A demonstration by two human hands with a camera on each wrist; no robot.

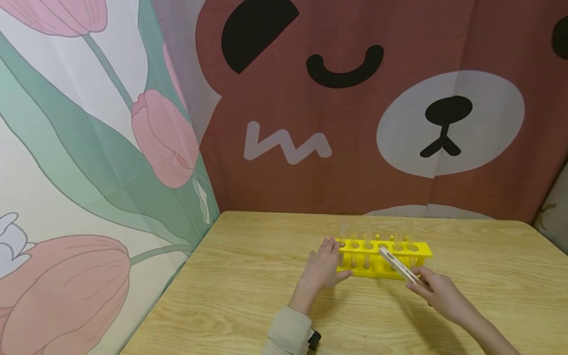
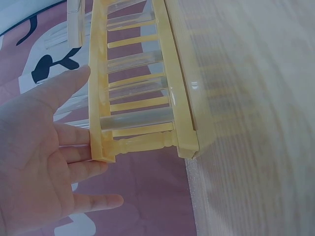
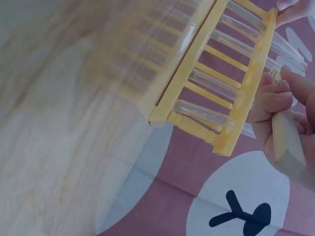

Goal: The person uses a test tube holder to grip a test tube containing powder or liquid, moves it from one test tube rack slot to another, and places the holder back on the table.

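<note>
A yellow test tube rack [image 1: 421,250] stands on the table with several clear test tubes [image 1: 367,234] upright in its holes. My left hand [image 1: 323,268] rests its extended fingers on the left end of the rack's top board, its thumb pointing away along the near side. From the left wrist, the little finger stands out past the rack [image 2: 166,73]. A wooden test tube clamp [image 1: 401,266] is held in my right hand [image 1: 443,293], between thumb and fingers. Its tip points at the rack's top near a hole; whether it touches, I cannot tell.
The wood-grain table [image 1: 248,276] has a back edge close behind the rack. A curtain with a bear print [image 1: 355,182] hangs behind it, and a tulip-print curtain [image 1: 88,162] is on the left.
</note>
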